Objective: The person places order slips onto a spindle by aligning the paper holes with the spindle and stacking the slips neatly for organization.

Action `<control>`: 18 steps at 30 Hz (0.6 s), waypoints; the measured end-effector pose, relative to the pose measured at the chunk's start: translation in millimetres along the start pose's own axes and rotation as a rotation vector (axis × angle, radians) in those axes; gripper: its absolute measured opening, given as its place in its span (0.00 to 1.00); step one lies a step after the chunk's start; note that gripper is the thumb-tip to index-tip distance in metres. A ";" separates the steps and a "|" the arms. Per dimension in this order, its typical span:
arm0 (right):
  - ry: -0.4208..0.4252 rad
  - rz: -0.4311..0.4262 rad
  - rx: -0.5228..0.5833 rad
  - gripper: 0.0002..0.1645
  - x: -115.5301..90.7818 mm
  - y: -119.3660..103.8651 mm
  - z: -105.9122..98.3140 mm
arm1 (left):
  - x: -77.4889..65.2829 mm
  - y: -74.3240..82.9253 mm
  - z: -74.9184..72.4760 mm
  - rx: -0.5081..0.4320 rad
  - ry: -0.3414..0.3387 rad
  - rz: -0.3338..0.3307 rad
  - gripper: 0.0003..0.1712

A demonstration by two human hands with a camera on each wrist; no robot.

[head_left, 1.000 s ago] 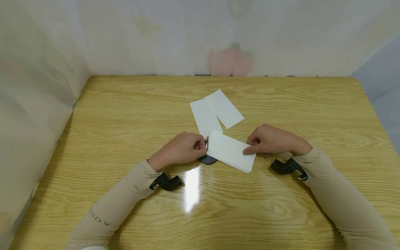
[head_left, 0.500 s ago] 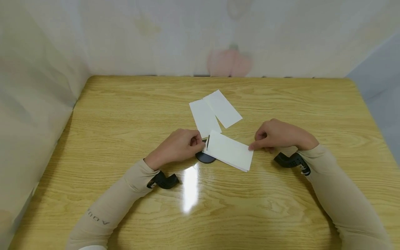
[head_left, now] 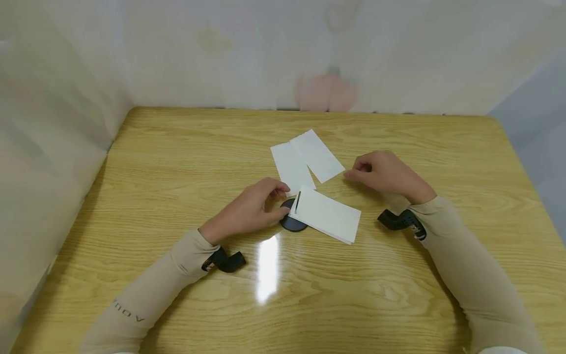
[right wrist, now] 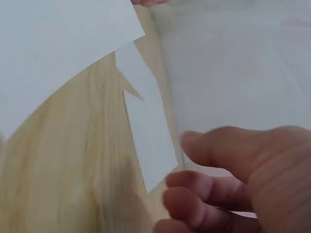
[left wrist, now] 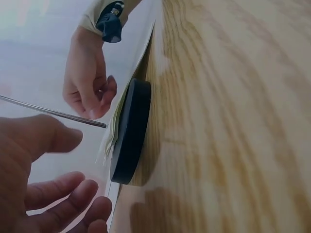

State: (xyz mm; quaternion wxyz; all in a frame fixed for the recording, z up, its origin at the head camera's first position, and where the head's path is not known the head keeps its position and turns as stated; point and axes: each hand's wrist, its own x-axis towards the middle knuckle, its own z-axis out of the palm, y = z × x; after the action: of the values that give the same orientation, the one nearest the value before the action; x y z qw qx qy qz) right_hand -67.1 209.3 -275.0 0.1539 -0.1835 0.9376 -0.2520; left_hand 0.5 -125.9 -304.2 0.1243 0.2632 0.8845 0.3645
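Note:
A stack of white paper slips (head_left: 329, 214) is pierced near its left end by a thin metal rod (left wrist: 53, 114). The rod stands on a round black base (left wrist: 132, 131), partly covered by the papers. My left hand (head_left: 252, 209) is beside that end, thumb and fingers spread around the rod without gripping it. Behind the stack lie two loose slips, a left one (head_left: 292, 167) and a right one (head_left: 319, 156), slightly overlapping, with ragged far edges. My right hand (head_left: 384, 172) is at the near right corner of the right slip, with a gap between thumb and fingers.
The wooden table (head_left: 199, 147) carries these things near its middle. A pale patterned sheet (head_left: 243, 59) hangs along the back and left sides. Each wrist wears a black camera mount, the left one (head_left: 225, 260) and the right one (head_left: 400, 221).
My right hand has let go of the stack's right end and moved back and left to the loose slip. My left fingers have loosened and spread from the rod; the stack lies lower on it.

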 end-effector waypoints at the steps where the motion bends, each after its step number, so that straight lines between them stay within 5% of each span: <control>1: 0.024 0.000 0.003 0.20 1.7 -1.1 0.3 | -0.1 -0.4 0.8 0.004 -0.007 0.010 0.29; 9: 0.198 0.030 0.058 0.15 18.7 -10.9 7.5 | -0.6 -2.3 6.6 -0.001 -0.084 0.058 0.50; 18: 0.235 0.077 0.169 0.18 34.2 -22.6 17.2 | -1.2 -1.6 9.0 0.022 -0.085 0.099 0.48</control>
State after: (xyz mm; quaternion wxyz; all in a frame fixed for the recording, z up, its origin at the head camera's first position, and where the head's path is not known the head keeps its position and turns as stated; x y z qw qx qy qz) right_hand -84.9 169.4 -283.9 0.0675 -0.1031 0.9309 -0.3439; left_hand 4.6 -122.3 -311.6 0.1406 0.3232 0.8684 0.3488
